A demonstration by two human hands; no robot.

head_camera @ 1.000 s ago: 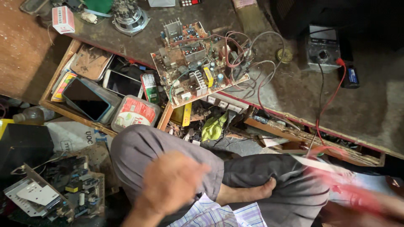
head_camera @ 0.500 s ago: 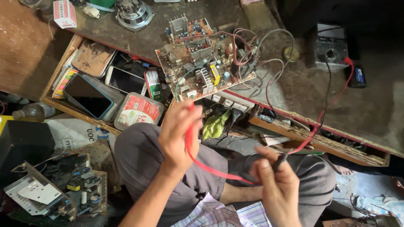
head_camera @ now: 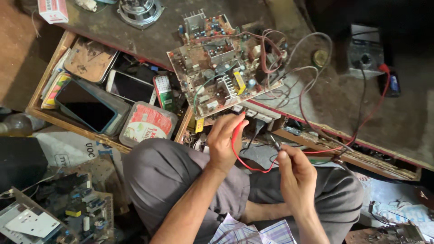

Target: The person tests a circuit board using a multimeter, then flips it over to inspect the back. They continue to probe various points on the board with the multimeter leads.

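Pinching red probe (head_camera: 238, 129) in left hand (head_camera: 224, 142), black probe (head_camera: 274, 143) in right hand (head_camera: 294, 174), near board (head_camera: 224, 74). Risk: tips slipping, bridging joints; red lead (head_camera: 248, 166) looping, snagging.

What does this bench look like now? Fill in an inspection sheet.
Surface: dusty dark workbench above an open wooden drawer.
Job's things: circuit board at the bench edge; red probe; black probe.
Clutter: phones, round tin, small box.
Grippers: left hand holds the red probe, right hand the black one.
Cables: red lead runs to the multimeter.
Surroundings: spare boards on the floor.
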